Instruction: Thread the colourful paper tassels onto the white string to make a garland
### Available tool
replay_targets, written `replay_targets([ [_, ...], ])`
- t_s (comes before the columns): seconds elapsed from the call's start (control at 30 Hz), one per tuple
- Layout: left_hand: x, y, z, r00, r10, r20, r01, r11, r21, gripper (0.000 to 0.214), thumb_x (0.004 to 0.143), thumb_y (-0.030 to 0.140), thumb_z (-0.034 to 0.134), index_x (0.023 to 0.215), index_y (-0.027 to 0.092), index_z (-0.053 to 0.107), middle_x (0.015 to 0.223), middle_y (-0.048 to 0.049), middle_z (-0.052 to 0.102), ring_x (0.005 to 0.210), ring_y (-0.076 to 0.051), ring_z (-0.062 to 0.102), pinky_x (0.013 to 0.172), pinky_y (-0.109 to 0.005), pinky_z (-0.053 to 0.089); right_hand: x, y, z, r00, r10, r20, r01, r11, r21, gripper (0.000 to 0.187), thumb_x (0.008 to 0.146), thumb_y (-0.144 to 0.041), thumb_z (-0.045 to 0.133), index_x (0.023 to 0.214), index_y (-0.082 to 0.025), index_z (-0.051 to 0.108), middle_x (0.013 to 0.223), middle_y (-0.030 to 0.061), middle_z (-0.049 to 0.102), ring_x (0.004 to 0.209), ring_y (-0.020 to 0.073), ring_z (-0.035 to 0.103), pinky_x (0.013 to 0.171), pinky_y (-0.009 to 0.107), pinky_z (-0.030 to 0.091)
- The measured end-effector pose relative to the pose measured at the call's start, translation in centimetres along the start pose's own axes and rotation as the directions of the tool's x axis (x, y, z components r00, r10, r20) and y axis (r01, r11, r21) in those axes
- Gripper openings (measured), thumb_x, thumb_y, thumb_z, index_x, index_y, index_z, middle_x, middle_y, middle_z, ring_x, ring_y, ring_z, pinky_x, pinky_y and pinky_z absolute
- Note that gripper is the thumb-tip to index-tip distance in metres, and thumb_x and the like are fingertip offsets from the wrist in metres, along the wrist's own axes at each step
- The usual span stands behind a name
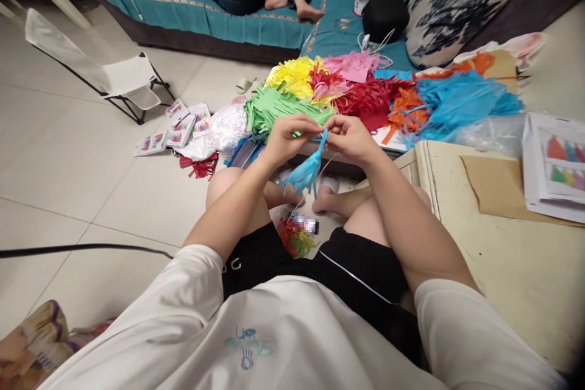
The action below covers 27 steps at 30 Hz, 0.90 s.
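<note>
A light blue paper tassel point(305, 172) hangs between my knees, its fringe downward and its twisted top at my fingertips. My left hand point(292, 137) is closed in a pinch at that top. From the other side, my right hand point(351, 139) pinches the same spot, fingertips almost touching the left ones. A thin pale string trails down beside the tassel. Just beyond my hands lie fringed paper bundles: green point(274, 111), yellow point(292, 78), red point(365, 103), pink point(351, 65), orange point(406, 111) and blue point(466, 103).
A cream cabinet point(484, 268) at my right bears brown paper and a printed package point(555, 164). On the floor are printed packets point(180, 129), silvery fringe point(228, 128) and colored scraps point(297, 237). A folding chair point(130, 76) stands left. Another person lies on the teal-covered sofa point(183, 18).
</note>
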<state>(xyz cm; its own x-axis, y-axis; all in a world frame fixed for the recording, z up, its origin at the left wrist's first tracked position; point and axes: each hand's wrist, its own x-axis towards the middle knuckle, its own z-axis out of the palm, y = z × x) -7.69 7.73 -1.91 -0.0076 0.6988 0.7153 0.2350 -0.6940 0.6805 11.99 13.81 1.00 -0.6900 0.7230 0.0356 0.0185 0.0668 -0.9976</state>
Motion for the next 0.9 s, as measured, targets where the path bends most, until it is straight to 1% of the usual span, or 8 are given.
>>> replay_targets([
  [0.2,0.0,0.8,0.0,1.0,0.023,0.002,-0.023,1.0,-0.014,0.029,0.097,0.049,0.078,0.086,0.023,0.085,0.087,-0.0063,0.081,0.086,-0.018,0.076,0.082,-0.031,0.058,-0.4,-0.7,0.1,0.998,0.004,0.068,-0.008,0.998,0.062,0.063,0.061,-0.059,0.104,0.082,-0.019,0.06,0.057,-0.0033,0.062,0.043,0.0068,0.043,0.042,0.021,0.028],
  [0.37,0.1,1.2,1.4,0.982,-0.176,-0.067,0.16,0.968,-0.193,0.037,0.089,0.055,0.085,0.085,0.02,0.075,0.09,-0.0052,0.075,0.083,-0.015,0.069,0.077,-0.027,0.055,-0.2,-0.5,0.3,0.998,-0.059,0.03,0.057,0.995,0.083,0.062,0.066,-0.062,0.101,0.087,-0.021,0.06,0.059,-0.0042,0.059,0.042,0.0063,0.04,0.042,0.022,0.025],
  [0.43,0.2,1.1,1.7,0.944,-0.313,-0.104,0.256,0.894,-0.368,0.039,0.087,0.055,0.087,0.086,0.019,0.071,0.095,-0.0045,0.075,0.076,-0.012,0.067,0.073,-0.026,0.055,-0.2,-0.4,0.4,0.995,-0.097,-0.025,0.098,0.994,0.051,0.058,0.07,-0.06,0.099,0.091,-0.021,0.061,0.061,-0.0034,0.06,0.045,0.008,0.043,0.043,0.022,0.028],
  [0.53,0.7,1.1,1.6,0.847,-0.515,-0.133,0.347,0.725,-0.595,0.034,0.09,0.043,0.088,0.086,0.019,0.064,0.098,-0.0032,0.077,0.069,-0.008,0.065,0.067,-0.022,0.053,-0.2,-0.3,0.8,0.981,-0.163,-0.103,0.16,0.986,-0.038,0.049,0.078,-0.056,0.095,0.094,-0.022,0.064,0.068,-0.0004,0.064,0.056,0.0128,0.054,0.05,0.024,0.039],
  [0.63,1.1,1.6,1.2,0.742,-0.662,-0.105,0.415,0.576,-0.705,0.027,0.094,0.028,0.084,0.086,0.019,0.06,0.091,-0.0012,0.076,0.07,-0.006,0.068,0.067,-0.017,0.053,-0.3,-0.1,1.5,0.975,-0.202,-0.096,0.191,0.975,-0.113,0.044,0.086,-0.059,0.087,0.097,-0.021,0.066,0.071,0.0014,0.065,0.061,0.0153,0.057,0.055,0.027,0.044],
  [0.7,1.2,2.2,1.1,0.695,-0.715,-0.073,0.45,0.512,-0.731,0.026,0.095,0.023,0.083,0.086,0.019,0.059,0.085,0.0008,0.074,0.069,-0.005,0.07,0.067,-0.015,0.054,-0.3,0.2,2.0,0.97,-0.23,-0.085,0.214,0.963,-0.163,0.047,0.091,-0.066,0.079,0.094,-0.021,0.065,0.068,0.0016,0.063,0.059,0.0152,0.055,0.056,0.028,0.046],
  [0.77,1.3,2.7,1.2,0.678,-0.733,-0.055,0.463,0.485,-0.742,0.026,0.095,0.02,0.082,0.087,0.019,0.058,0.08,0.0025,0.072,0.067,-0.004,0.07,0.067,-0.013,0.053,-0.3,0.5,2.6,0.956,-0.276,-0.101,0.25,0.944,-0.216,0.053,0.093,-0.073,0.074,0.088,-0.021,0.063,0.067,0.0017,0.062,0.06,0.0156,0.057,0.058,0.029,0.049],
  [0.9,1.4,3.0,1.1,0.68,-0.728,-0.09,0.437,0.501,-0.747,0.027,0.095,0.021,0.083,0.088,0.019,0.057,0.078,0.0036,0.071,0.065,-0.004,0.069,0.066,-0.012,0.053,-0.1,1.2,3.2,0.935,-0.322,-0.148,0.276,0.923,-0.268,0.058,0.091,-0.079,0.072,0.087,-0.022,0.063,0.073,0.003,0.065,0.07,0.0187,0.067,0.067,0.031,0.057],
])
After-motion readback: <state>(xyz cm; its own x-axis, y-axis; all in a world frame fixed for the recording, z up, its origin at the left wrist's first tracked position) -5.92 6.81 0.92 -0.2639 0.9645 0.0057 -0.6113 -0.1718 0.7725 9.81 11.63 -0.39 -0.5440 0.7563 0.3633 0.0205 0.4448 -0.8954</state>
